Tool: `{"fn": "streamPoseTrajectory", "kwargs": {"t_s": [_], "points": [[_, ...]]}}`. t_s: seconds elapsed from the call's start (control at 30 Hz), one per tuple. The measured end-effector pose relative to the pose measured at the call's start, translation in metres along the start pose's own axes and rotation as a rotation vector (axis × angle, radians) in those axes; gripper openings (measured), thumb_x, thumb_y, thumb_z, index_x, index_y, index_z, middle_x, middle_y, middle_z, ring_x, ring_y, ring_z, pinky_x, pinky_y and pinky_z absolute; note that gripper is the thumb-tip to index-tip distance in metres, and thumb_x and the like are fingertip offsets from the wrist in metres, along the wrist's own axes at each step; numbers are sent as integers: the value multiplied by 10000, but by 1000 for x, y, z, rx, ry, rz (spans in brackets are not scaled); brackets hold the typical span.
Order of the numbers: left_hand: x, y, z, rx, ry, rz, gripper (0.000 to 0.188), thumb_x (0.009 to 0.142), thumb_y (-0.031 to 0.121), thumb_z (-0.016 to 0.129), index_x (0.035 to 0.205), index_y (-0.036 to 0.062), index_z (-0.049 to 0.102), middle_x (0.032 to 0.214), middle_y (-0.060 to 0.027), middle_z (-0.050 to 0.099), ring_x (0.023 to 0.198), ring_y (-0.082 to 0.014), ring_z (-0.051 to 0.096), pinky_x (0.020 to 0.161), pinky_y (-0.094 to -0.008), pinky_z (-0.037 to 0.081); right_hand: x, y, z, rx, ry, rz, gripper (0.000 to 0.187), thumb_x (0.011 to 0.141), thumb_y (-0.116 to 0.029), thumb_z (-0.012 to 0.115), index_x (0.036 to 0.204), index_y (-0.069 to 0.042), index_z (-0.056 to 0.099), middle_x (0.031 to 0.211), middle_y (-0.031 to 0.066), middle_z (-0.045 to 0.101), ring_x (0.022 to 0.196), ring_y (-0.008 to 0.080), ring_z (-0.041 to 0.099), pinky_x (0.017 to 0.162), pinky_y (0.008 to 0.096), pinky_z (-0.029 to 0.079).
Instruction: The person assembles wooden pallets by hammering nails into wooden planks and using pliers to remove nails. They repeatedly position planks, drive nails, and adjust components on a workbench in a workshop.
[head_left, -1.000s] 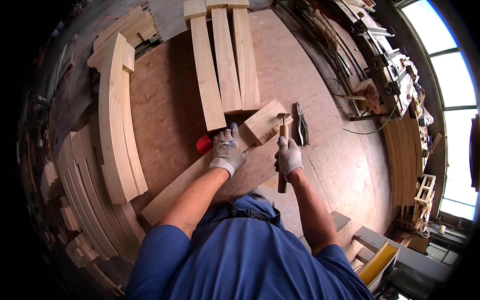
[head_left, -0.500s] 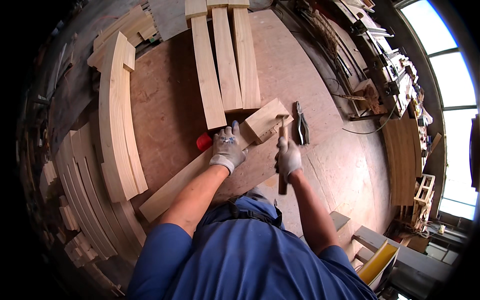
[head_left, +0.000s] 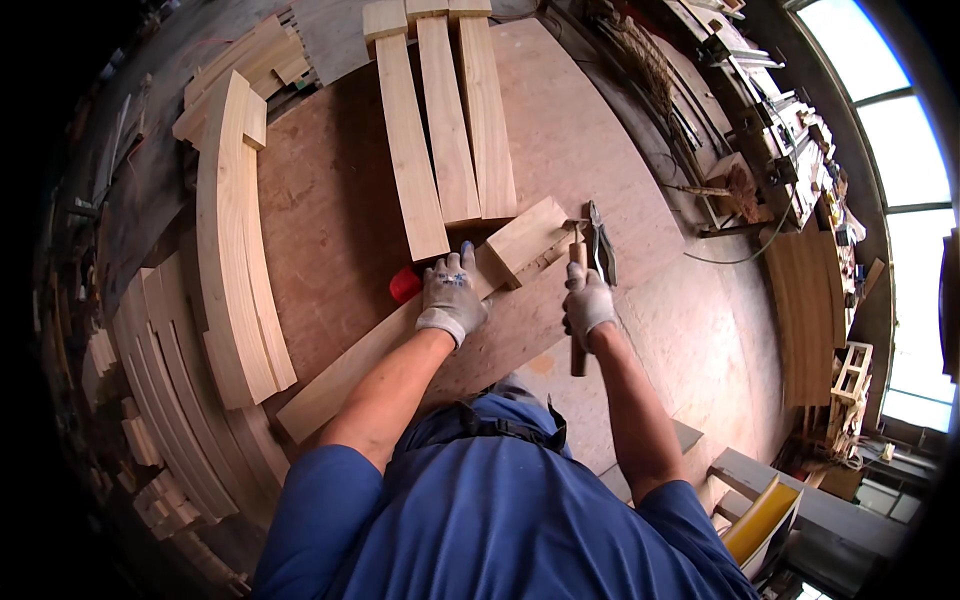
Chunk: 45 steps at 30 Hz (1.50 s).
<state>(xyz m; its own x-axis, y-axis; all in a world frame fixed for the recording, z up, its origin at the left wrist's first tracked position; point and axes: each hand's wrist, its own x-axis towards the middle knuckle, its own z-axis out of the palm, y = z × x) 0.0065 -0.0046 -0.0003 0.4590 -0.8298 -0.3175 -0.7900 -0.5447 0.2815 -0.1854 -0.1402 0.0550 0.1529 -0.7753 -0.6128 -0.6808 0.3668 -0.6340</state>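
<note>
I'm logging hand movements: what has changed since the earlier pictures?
The right hand has moved rightward with the hammer, whose head now shows by the end of the short wooden block, nearer the pliers. Nothing was taken up or let go. The left hand stays on the long board; block and pliers lie as before.
</note>
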Motion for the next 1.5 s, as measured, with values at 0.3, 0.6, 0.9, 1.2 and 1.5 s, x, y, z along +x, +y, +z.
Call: {"fn": "streamPoseTrajectory", "kwargs": {"t_s": [0.3, 0.6, 0.9, 1.2, 1.5], "points": [[0, 3, -5, -6, -11, -17, 1130, 849, 495, 859, 1705, 25, 290, 1479, -184, 564, 1389, -353, 545, 1160, -515, 436, -1, 10, -3, -37, -64, -38, 523, 1126, -550, 528, 1020, -41, 587, 692, 80, 623, 526, 207, 617, 467, 398, 518], [1, 1, -7, -7, -9, -2, 1135, 843, 495, 866, 1703, 24, 293, 1481, -180, 568, 1398, -339, 544, 1167, -497, 433, -43, 55, 50, -269, -152, -223, 562, 1101, -561, 565, 1037, -8, 640, 784, 225, 721, 748, 363, 770, 696, 530, 580], [1, 1, -4, -27, 10, -12, 1116, 853, 485, 860, 1706, 38, 296, 1499, -174, 562, 1416, -335, 532, 1182, -508, 427, -1, -2, 7, 14, -20, -74, 553, 1105, -559, 576, 995, -17, 595, 701, 94, 636, 526, 222, 650, 467, 401, 531], [2, 2, -8, 13, -34, -23, 1125, 855, 501, 852, 1712, 42, 285, 1513, -169, 555, 1423, -333, 533, 1174, -516, 434, -25, 36, 38, -114, -27, -87, 580, 1100, -582, 557, 1027, -13, 639, 737, 189, 694, 585, 322, 710, 545, 480, 569], [2, -1, -7, 14, -57, -13, 1107, 893, 490, 812, 1729, 40, 244, 1513, -167, 535, 1443, -339, 508, 1184, -543, 415, -49, 23, 16, -229, -72, -62, 543, 1116, -544, 554, 1046, -10, 620, 736, 156, 695, 563, 273, 709, 511, 439, 577]]}}
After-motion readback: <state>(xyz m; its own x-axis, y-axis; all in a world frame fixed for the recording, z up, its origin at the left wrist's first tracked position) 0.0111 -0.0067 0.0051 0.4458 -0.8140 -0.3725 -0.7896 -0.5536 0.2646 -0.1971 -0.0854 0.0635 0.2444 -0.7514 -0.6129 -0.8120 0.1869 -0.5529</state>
